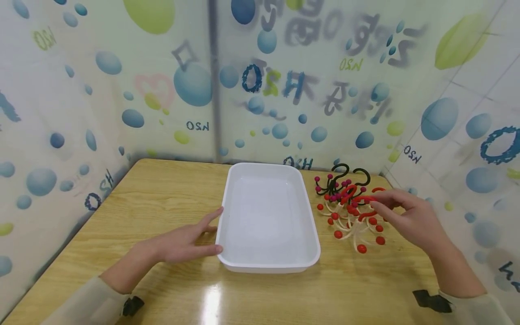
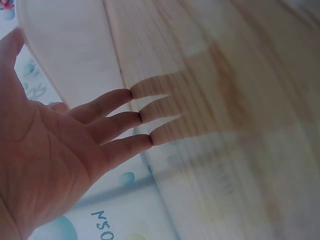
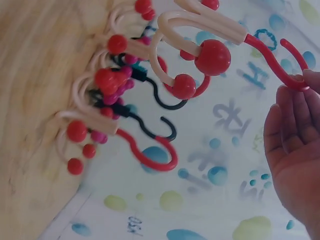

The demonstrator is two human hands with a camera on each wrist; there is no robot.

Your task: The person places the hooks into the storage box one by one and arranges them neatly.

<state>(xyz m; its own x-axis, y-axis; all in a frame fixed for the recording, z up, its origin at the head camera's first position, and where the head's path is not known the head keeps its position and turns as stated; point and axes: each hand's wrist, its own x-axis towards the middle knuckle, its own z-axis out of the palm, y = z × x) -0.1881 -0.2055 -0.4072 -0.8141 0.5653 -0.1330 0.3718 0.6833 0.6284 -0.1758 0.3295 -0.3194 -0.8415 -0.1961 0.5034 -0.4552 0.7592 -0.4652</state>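
Observation:
My left hand [image 1: 178, 243] lies against the left side of a white rectangular tray [image 1: 268, 259], thumb and forefinger spread at its rim. In the left wrist view its other fingers [image 2: 117, 125] are straight, tips at the tabletop. My right hand [image 1: 412, 219] pinches the red curved end of a cream multi-prong hook [image 3: 220, 22] between thumb and fingers. Red balls [image 3: 212, 57] cap its prongs, which hang down. Close by are another red-and-cream hook [image 3: 102, 122] and several similar ones, with black hooks [image 3: 160, 95] with magenta balls behind them.
The wooden table [image 1: 170, 189] meets a patterned curtain [image 1: 162, 131] at its back edge, with more curtain [image 1: 467, 189] along the right. The hook pile stands right of the tray, near the back right corner. A dark band [image 1: 432, 301] is at the right sleeve.

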